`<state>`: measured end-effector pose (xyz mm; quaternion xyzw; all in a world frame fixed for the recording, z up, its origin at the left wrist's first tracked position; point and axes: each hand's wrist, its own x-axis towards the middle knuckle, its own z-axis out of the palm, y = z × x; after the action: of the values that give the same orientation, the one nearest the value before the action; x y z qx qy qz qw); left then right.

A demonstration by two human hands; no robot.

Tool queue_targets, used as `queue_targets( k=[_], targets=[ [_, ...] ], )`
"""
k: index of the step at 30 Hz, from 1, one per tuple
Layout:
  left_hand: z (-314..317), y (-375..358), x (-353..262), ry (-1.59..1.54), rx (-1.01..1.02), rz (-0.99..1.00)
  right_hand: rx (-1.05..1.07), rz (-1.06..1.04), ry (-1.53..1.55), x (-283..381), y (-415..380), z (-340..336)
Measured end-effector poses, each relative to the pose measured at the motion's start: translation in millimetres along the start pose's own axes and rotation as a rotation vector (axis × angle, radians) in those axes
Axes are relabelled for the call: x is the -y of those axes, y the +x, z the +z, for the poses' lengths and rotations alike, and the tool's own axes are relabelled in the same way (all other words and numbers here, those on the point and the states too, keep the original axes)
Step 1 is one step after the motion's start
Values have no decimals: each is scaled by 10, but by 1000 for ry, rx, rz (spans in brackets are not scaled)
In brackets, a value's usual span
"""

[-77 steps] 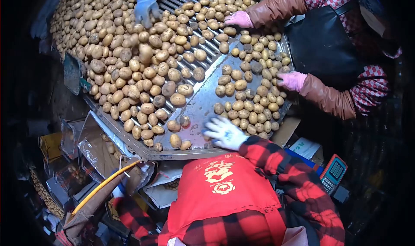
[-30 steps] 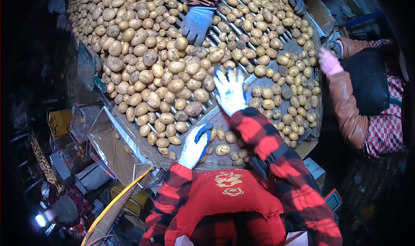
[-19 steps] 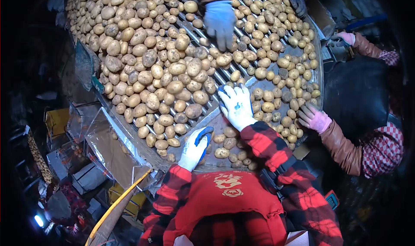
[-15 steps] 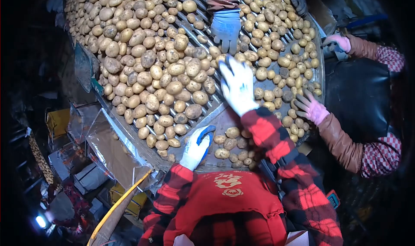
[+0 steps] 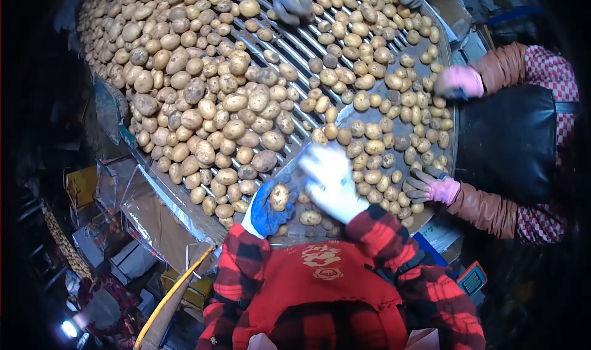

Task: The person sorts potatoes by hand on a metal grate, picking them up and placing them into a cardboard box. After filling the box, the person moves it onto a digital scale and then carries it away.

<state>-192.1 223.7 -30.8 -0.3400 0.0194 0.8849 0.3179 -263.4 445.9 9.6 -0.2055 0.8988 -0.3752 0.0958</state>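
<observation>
My left hand (image 5: 261, 213), in a white glove with a blue palm, is turned palm up near the table's front edge. Its fingers curl around a potato (image 5: 279, 198). Just to the right, my right hand (image 5: 332, 182) is smeared by motion above the metal sheet, so its grip cannot be made out. Partly beneath it, a loose potato (image 5: 311, 218) lies on the sheet. Left of both hands, a large heap of potatoes (image 5: 191, 88) covers the metal bars (image 5: 271, 42).
At the right, a co-worker's pink-and-grey gloved hand (image 5: 434, 187) rests beside potatoes; their other hand (image 5: 460, 81) is blurred. Another person's gloved hands (image 5: 290, 2) work at the far side. Cardboard (image 5: 157, 211) and a yellow strip (image 5: 172, 298) stand at lower left.
My left hand has turned palm up and now holds a potato. My right hand has drawn back toward me. The far blue-gloved hand has moved away and left.
</observation>
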Motion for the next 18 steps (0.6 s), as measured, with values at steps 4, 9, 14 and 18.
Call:
queue_targets(
  k=[4, 9, 14, 18],
  targets=[
    [141, -118, 65, 131, -215, 56, 142, -31, -417, -279, -107, 351],
    [311, -269, 13, 243, -177, 141, 197, -88, -248, -235, -649, 347],
    [36, -241, 127, 572, -364, 357, -255, -91, -233, -424, -198, -133],
    [161, -298, 187, 242, -246, 185, -341, -169, -243, -518, 755, -259]
  ],
)
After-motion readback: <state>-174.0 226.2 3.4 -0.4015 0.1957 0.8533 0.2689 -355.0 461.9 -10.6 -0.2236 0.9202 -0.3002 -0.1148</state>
